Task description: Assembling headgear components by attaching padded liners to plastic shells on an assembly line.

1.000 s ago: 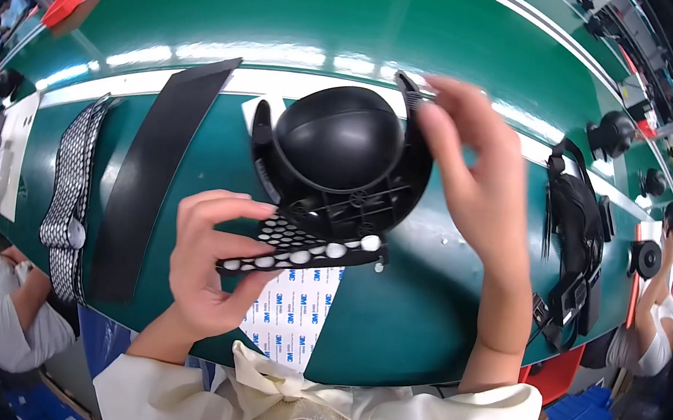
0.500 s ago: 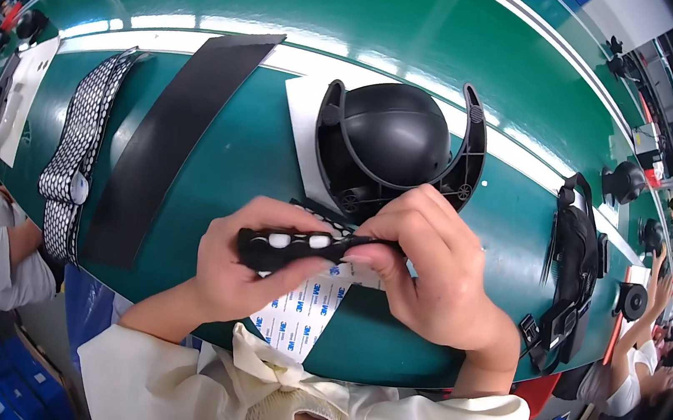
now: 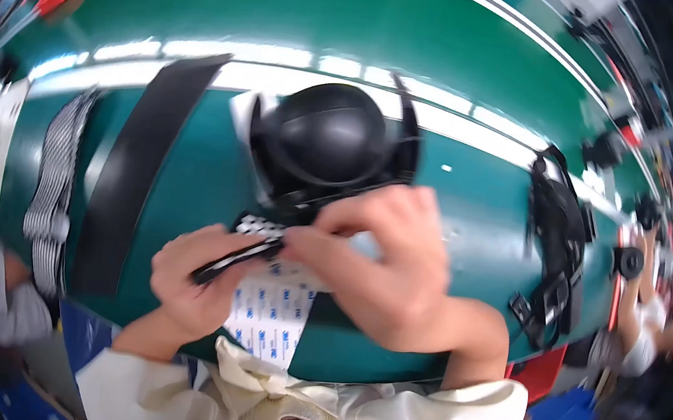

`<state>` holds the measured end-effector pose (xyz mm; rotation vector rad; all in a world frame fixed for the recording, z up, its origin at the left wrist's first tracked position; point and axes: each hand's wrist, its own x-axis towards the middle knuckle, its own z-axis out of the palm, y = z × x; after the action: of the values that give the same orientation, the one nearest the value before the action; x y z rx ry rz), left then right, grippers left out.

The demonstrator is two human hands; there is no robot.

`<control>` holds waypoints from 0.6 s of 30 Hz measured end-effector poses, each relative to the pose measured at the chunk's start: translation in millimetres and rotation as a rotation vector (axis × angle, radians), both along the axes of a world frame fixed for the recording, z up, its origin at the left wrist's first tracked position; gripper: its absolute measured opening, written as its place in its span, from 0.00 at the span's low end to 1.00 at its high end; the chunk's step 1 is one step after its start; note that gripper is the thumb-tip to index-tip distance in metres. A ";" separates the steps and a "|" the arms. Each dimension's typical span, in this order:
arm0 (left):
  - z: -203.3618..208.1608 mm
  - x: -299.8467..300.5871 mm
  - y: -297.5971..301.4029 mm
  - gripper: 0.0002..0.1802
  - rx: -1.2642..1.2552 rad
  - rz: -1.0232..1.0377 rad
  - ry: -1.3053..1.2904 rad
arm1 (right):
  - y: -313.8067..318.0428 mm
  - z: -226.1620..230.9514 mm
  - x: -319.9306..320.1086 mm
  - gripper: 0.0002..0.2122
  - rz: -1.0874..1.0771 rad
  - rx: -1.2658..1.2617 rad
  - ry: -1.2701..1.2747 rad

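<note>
You're prob. mid-step: the dotted black pad point(image 3: 261, 224) is up in your hands, just on your side of the black domed shell point(image 3: 331, 132), so I'd judge it's not fitted yet. Can't tell if its far edge touches the shell's frame; too much blur. White dots show on its upper face, so any prep there looks unfinished. Shell sits on the tabletop point(image 3: 473, 193) w/ its two side arms pointing away from you, partly over a white sheet point(image 3: 242, 110). Also unused for now, by the look of it: the flat black strip point(image 3: 140, 169) and patterned strap point(image 3: 55, 175) to your L, plus the black strap bundle point(image 3: 558, 237) well off to your R. White backing sheet w/ blue print point(image 3: 266, 319) lies under your work.

Pose: L hand point(image 3: 195, 277) is clamped on the pad's near end, fingers over the top, pad tilted up to the R. R hand point(image 3: 384, 266) comes across from the R, wrist bent in, fingertips at the pad's far end; can't tell if they're pinching it or just touching.
</note>
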<state>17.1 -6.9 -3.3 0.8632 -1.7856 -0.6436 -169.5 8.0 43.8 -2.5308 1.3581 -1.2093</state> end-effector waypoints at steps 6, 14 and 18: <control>-17.9 -0.2 10.0 0.07 0.228 0.180 0.162 | -3.0 -17.5 2.9 0.06 -0.045 -0.198 -0.029; -9.5 -19.7 18.4 0.14 0.141 0.372 -0.133 | -7.7 -36.2 3.4 0.08 -0.112 -0.299 -0.021; 3.5 -16.1 24.6 0.16 0.174 0.543 -0.268 | -7.5 -32.4 9.9 0.08 -0.085 -0.432 -0.022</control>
<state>1.0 17.7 0.2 1.5417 -1.6307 -0.3375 -159.6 0.5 11.4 -2.7370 1.3322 -1.7065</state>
